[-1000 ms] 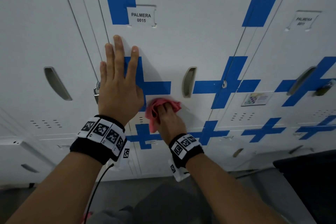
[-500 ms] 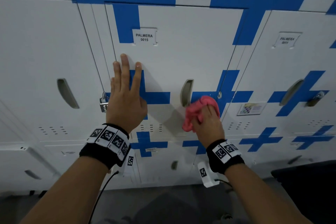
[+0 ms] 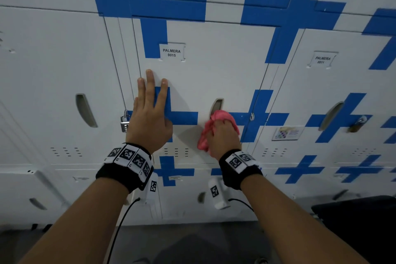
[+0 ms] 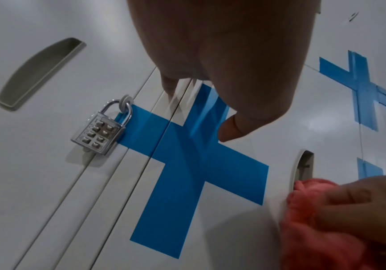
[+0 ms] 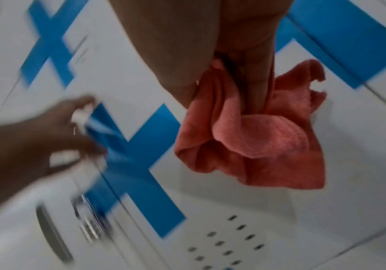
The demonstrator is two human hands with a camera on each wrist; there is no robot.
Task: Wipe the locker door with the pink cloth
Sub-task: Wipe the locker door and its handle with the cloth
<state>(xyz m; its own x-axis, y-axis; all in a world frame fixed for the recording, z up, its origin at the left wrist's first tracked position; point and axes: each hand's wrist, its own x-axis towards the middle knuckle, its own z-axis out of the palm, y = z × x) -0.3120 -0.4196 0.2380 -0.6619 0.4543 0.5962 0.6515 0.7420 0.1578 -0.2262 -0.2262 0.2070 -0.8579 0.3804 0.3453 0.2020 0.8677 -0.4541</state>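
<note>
The white locker door labelled PALMERA 0015 carries blue tape crosses and a recessed handle. My right hand grips the bunched pink cloth and presses it against the door just below that handle; the cloth hangs in folds from my fingers in the right wrist view, and the cloth shows at the lower right of the left wrist view. My left hand lies flat on the door's left side, fingers straight over a blue cross.
A silver combination padlock hangs at the door's left edge, close to my left hand; the padlock is plain in the left wrist view. Neighbouring lockers flank the door, one labelled 0011. A dark object sits low right.
My right hand has swept the cloth from the middle of the door rightwards and up to just under the handle. The left hand stays flat on the door. My head view has tilted upward.
</note>
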